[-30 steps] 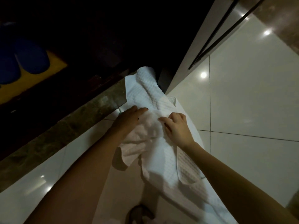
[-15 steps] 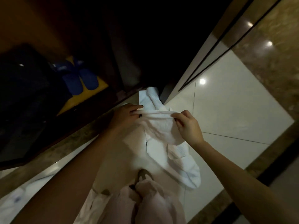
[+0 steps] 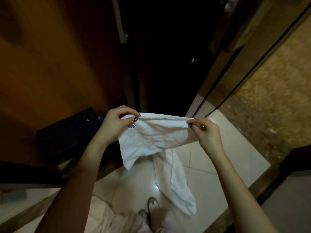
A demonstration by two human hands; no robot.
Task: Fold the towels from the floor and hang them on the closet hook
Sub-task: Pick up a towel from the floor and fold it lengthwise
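Towel (image 3: 156,137), white and limp, hangs in the air between your two hands, right in front of the dark closet opening (image 3: 168,64), with its top edge pulled nearly straight from side to side. Your left grip (image 3: 116,125) pinches the upper left corner between the thumb and curled fingertips, just above a small blue embroidered mark (image 3: 132,126) on the cloth. Your right grip (image 3: 207,132) pinches the upper right corner in the same way, thumb and forefinger pressed together on the hem. The nails on both hands are painted dark. Below your hands the cloth sags in soft creases, and its lower left corner drops to a point. A second towel (image 3: 175,182), also white, lies long and crumpled on the glossy pale floor (image 3: 218,169). Its upper end is hidden behind the one you hold, so you cannot tell from here whether the two touch. Its lower end lies just beside your shoes (image 3: 152,205). A pale pink garment (image 3: 117,219) shows at the bottom edge. To your left, a dark box (image 3: 67,132) sits low beside your forearm, under an orange-brown wooden panel (image 3: 50,64). To your right, two dark tracks (image 3: 235,78) run along a brown marbled strip (image 3: 269,106).
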